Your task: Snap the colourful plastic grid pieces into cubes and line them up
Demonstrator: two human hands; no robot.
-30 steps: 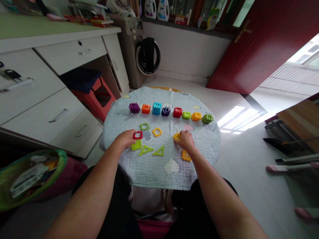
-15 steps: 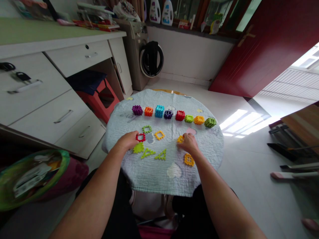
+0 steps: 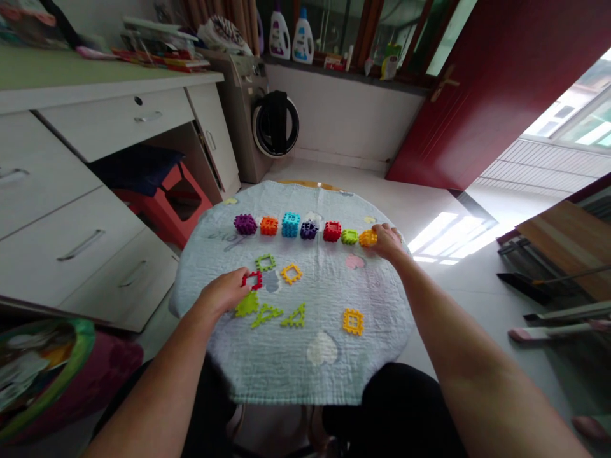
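My left hand (image 3: 230, 289) pinches the edge of a red square frame piece (image 3: 255, 280) with notched edges, at the left of the cloth. Beside it lie a green square frame (image 3: 265, 262), a solid lime piece (image 3: 247, 304), two lime triangle frames (image 3: 267, 314) and a yellow-orange open frame (image 3: 291, 273). At the far right, my right hand (image 3: 389, 242) has its fingers closed at a stack of yellow interlocking pieces (image 3: 366, 238); which piece it grips is partly hidden. A yellow window-like piece (image 3: 353, 322) lies nearer to me.
A row of stacked pieces runs across the round cloth-covered table (image 3: 296, 375): purple (image 3: 245, 224), orange (image 3: 268, 226), turquoise (image 3: 291, 224), dark violet (image 3: 309, 229), red (image 3: 332, 231) and lime (image 3: 350, 236). A red stool (image 3: 191, 219) and a bin (image 3: 107, 362) stand at the left.
My right hand has moved away and to the right, carrying a small yellow piece from mid-table to the yellow stack. My left hand stays at the red frame. The head view has shifted.
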